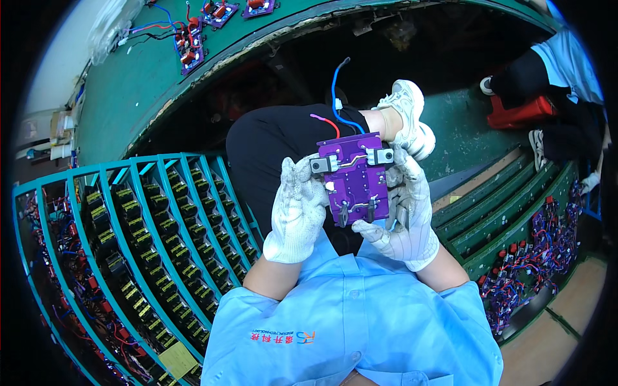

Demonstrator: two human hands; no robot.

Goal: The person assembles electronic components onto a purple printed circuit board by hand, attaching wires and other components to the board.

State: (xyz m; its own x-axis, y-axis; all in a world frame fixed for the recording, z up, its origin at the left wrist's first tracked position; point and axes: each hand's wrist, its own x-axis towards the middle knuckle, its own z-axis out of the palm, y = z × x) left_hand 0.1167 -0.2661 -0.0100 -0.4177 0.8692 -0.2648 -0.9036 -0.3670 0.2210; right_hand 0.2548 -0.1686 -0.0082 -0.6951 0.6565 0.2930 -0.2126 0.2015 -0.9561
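Observation:
Above my lap I hold a purple circuit board (353, 183) between both gloved hands, its flat side with solder points and two black clip-like parts toward me. A blue wire (335, 90) and a short red wire (330, 122) stick out from its far edge. My left hand (299, 209), in a white knit glove, closes on the board's left edge. On the right edge, the fingers of my right hand (407, 215) curl around the board, thumb at the near corner. The board's other side is hidden.
A green workbench (109, 96) at the upper left bears several purple boards (188, 48) with wires. To my left stands a teal rack (132, 186) of black and yellow parts. Green trays (476, 225) and heaped wired boards (537, 257) lie right. Another person (570, 64) sits at the upper right.

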